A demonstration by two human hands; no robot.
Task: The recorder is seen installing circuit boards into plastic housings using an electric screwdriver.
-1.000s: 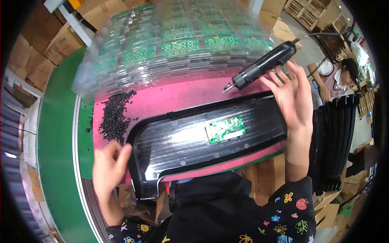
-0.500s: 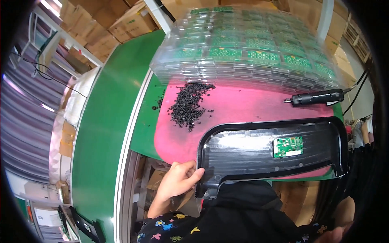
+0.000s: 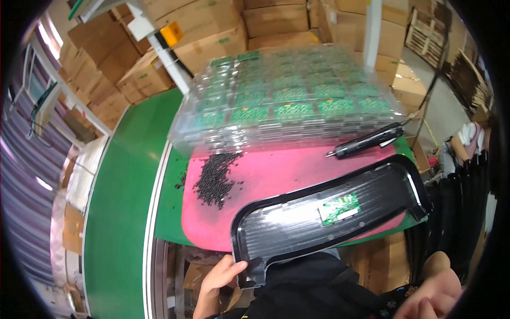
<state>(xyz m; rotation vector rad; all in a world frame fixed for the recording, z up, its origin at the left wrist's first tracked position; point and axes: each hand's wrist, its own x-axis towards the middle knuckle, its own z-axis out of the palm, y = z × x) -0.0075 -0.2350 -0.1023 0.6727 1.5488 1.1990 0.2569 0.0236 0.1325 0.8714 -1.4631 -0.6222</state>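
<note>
A long black plastic housing (image 3: 289, 223) with a raised rim lies tilted across the front edge of the pink mat. On its ribbed inner face sits a small green circuit board (image 3: 340, 208). My left hand (image 3: 226, 274) grips the housing's lower left corner, thumb on top and the other fingers underneath, partly hidden. My right hand (image 3: 433, 295) is low at the right, away from the housing, with its fingers curled; whatever it may hold is hidden. Beyond the housing, a black electric screwdriver (image 3: 366, 142) rests with its bit toward the left.
Small black screws (image 3: 215, 178) lie piled on the left of the pink mat (image 3: 265, 178), some scattered onto the green table. Stacked clear trays (image 3: 287, 127) of green boards stand behind. A green conveyor belt (image 3: 122, 212) runs along the left; cardboard boxes (image 3: 207, 50) fill the back.
The view has shifted, so the table sits lower and further left. The housing now slants, its right end raised. My right hand has come further into view at the lower right.
</note>
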